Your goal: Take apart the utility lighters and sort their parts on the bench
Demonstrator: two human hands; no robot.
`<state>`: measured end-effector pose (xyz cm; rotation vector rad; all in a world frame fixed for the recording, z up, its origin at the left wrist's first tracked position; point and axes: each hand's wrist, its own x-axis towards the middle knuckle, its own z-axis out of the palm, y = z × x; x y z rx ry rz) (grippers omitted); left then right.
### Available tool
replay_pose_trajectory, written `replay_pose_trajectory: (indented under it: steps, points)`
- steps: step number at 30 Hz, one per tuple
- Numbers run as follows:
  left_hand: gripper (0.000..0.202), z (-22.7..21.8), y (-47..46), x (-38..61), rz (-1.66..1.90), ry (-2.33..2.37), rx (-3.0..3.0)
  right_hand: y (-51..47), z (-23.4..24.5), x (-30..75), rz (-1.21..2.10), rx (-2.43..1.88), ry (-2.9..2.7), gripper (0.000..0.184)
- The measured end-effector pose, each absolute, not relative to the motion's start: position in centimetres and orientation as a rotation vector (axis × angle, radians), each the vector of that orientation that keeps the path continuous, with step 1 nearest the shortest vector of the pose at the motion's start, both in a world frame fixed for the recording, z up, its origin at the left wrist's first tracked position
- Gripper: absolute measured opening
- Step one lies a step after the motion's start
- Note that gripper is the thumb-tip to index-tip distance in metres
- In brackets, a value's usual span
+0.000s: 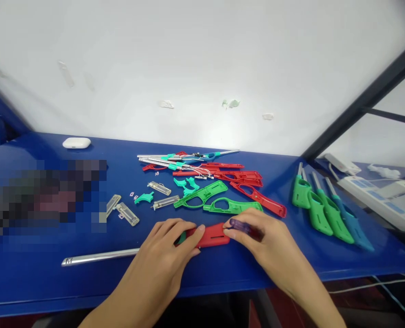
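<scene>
My left hand [168, 248] is closed over a red stick lighter [211, 236], pressing it near the table's front edge. The lighter's long silver barrel [100, 257] points left, and a bit of its green trigger [181, 238] shows under the fingers. Pinched in my right hand [267, 239] is a small screwdriver with a purple see-through handle [241, 226], held at the lighter's right end. Its tip is hidden by my fingers. Just beyond my hands lie a green shell half [236, 206] and a red shell half [260, 199].
Clear fuel tanks [127, 214], teal triggers [144, 197] and metal barrels with wires [161, 161] lie scattered behind. Several whole lighters [320, 214] rest at the right, near a power strip [383, 196]. A white earbud case [77, 143] sits at back left, against the wall side.
</scene>
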<state>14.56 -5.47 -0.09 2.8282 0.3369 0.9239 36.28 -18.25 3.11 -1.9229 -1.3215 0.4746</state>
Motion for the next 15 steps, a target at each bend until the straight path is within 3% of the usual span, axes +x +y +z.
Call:
replay_pose_trajectory:
  steps: [15]
  points:
    - [0.031,0.16,-5.69,14.66,0.885,0.378,2.842,-17.39,2.51,35.77,0.356,-1.984,-1.403,0.014]
